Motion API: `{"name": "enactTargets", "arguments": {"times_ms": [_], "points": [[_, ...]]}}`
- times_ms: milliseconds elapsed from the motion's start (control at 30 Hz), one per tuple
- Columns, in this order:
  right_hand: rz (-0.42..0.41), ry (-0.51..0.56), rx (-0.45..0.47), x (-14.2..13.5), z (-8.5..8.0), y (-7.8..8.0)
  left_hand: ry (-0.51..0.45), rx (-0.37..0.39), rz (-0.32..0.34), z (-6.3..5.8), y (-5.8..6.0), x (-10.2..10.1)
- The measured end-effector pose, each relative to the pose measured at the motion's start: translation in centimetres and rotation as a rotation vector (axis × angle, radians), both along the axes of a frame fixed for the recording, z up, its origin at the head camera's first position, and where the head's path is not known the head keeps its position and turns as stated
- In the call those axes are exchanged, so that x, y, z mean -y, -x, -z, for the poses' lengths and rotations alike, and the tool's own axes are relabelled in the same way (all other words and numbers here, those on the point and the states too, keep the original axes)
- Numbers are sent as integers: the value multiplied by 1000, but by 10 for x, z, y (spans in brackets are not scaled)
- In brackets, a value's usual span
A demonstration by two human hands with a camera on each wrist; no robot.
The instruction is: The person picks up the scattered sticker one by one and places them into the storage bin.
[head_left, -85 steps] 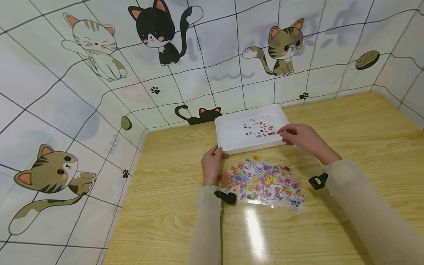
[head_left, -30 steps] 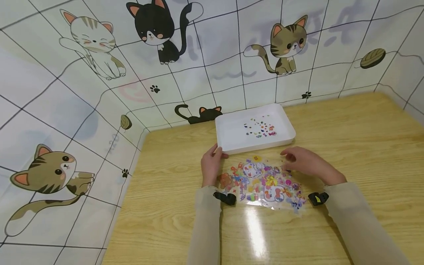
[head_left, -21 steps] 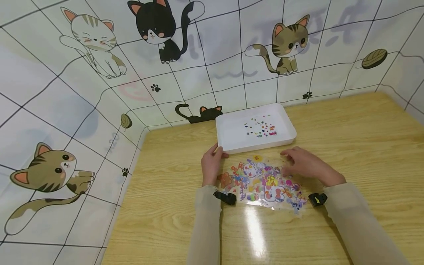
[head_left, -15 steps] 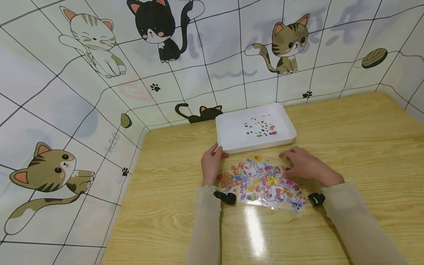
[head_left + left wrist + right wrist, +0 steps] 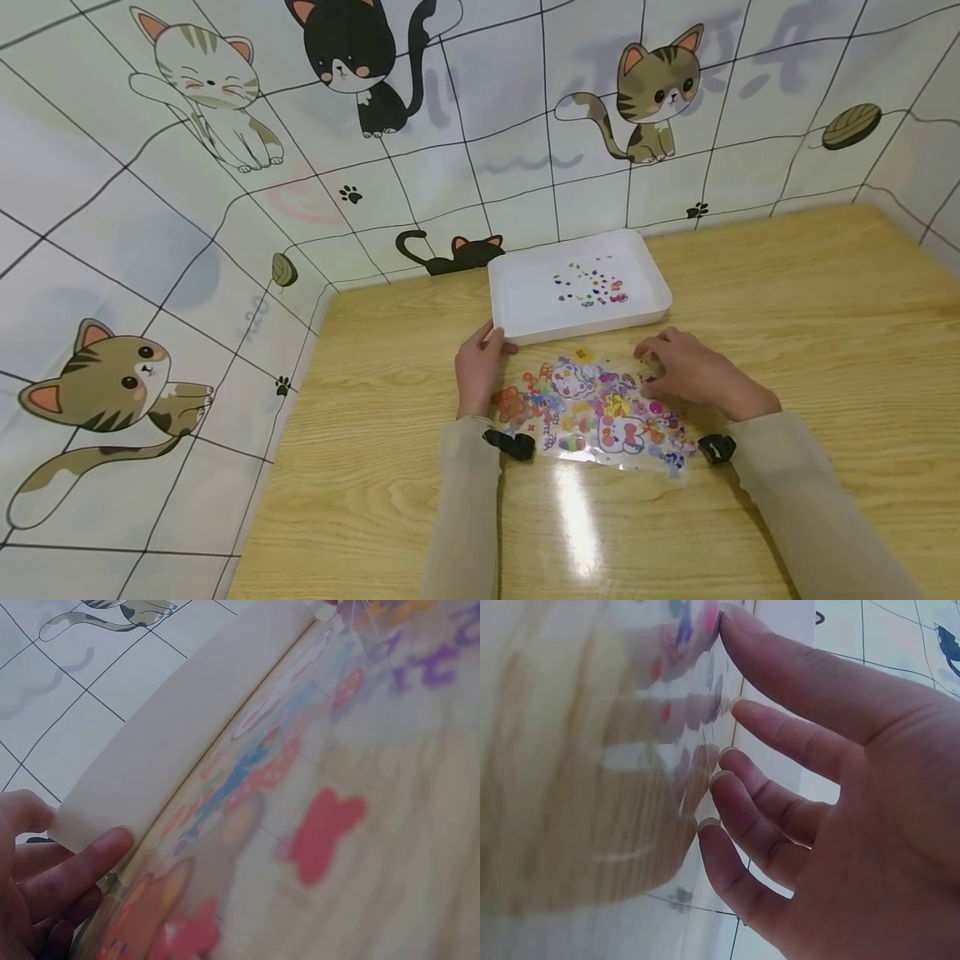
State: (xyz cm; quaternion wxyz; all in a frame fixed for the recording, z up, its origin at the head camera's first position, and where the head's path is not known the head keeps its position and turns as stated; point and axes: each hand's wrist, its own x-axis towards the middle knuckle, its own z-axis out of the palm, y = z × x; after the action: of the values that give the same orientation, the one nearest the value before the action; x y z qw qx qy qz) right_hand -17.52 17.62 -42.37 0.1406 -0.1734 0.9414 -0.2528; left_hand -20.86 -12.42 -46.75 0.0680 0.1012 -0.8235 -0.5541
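A clear sheet of colourful cartoon stickers (image 5: 618, 435) lies flat on the table in the head view. Just behind it stands a shallow white tray (image 5: 525, 300), with many tiny coloured pieces (image 5: 592, 283) scattered inside. My left hand (image 5: 477, 372) holds the tray's near left corner; in the left wrist view the thumb (image 5: 112, 847) presses its front wall. My right hand (image 5: 693, 375) is over the sheet's upper right part, thumb and index finger apart. In the right wrist view its fingertips (image 5: 711, 823) touch the sheet, and nothing shows between them.
The wooden table (image 5: 375, 500) spreads around the sheet and tray. A white wall covering (image 5: 510, 108) with cat drawings rises directly behind the tray and along the left. Black wrist cameras (image 5: 717, 448) sit at both cuffs.
My right hand has moved from the tray's right end down to the sheet's upper right, its thumb and index finger parting. The left hand stays at the tray corner.
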Motion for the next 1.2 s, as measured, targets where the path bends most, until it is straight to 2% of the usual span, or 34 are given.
{"name": "enactTargets", "arguments": {"times_ms": [333, 633, 1200], "points": [[10, -17, 0, -2, -1, 1, -5, 1, -7, -2, 1, 0], [-38, -61, -13, -1, -4, -4, 2, 5, -5, -3, 0, 0], [-21, 61, 17, -13, 3, 5, -3, -9, -13, -2, -1, -2]]}}
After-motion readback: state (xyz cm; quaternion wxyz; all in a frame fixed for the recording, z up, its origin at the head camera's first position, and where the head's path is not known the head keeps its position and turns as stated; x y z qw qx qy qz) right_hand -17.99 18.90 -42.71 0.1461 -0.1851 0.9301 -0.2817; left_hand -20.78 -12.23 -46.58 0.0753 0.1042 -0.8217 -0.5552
